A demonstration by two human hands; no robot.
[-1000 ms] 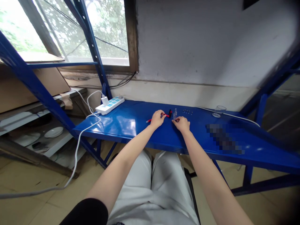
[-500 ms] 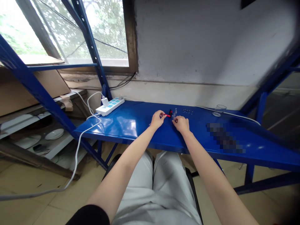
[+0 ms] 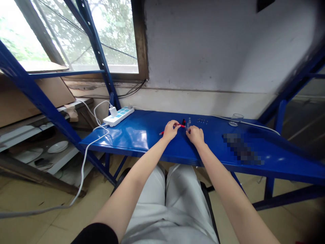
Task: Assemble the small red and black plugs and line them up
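Firstly, shelf (image 3: 137,134): glossy; loose parts could be slid off if knocked.
Left hand (image 3: 170,130): closed on pen (image 3: 180,126), tip pointed towards the right fingers.
Right hand (image 3: 196,135): fingertips curled at pieces (image 3: 189,122); grip cannot be told.
Glass (image 3: 236,119): well right of hands; judged unthreatened.
Pieces: tiny, clear; could be scattered by the pen tip.

Workshop, blue steel racking (image 3: 38,98), bare wall (image 3: 215,44)
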